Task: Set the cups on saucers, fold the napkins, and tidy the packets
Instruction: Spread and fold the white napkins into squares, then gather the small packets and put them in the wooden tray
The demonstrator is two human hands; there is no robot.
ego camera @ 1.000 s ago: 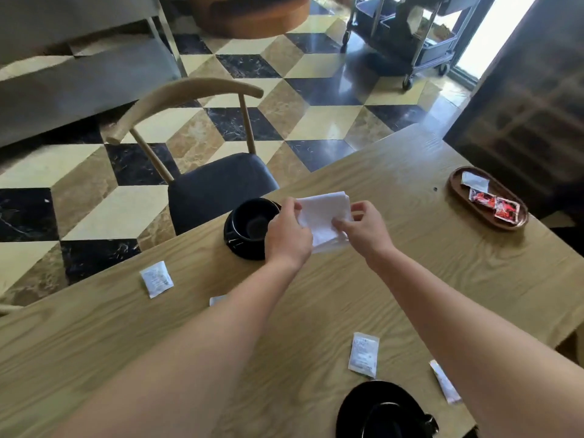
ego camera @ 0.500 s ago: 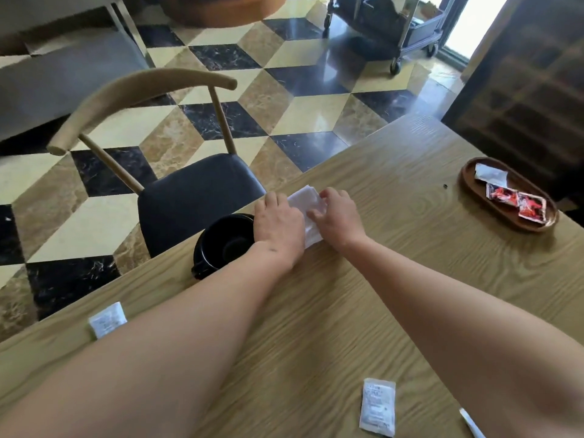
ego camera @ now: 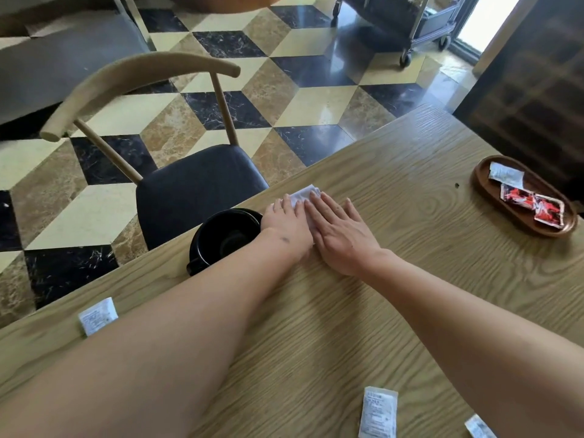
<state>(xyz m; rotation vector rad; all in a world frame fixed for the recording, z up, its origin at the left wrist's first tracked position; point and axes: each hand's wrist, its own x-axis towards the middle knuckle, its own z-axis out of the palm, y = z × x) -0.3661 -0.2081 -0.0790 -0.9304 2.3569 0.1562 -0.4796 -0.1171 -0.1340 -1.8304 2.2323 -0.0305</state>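
Both my left hand (ego camera: pixel 286 221) and right hand (ego camera: pixel 339 230) lie flat, fingers straight, pressing the folded napkin (ego camera: pixel 302 195) at frame centre. Just left, the cup (ego camera: pixel 225 237) sits on its saucer. Loose packets (ego camera: pixel 97 316) remain lower down; the tray (ego camera: pixel 483 192) at right holds some.

My left hand (ego camera: pixel 284 224) and right hand (ego camera: pixel 339 230) lie flat, side by side — fingers straight, forearms extended forward.

Single head view looks down, close over the table (ego camera: pixel 395 311).
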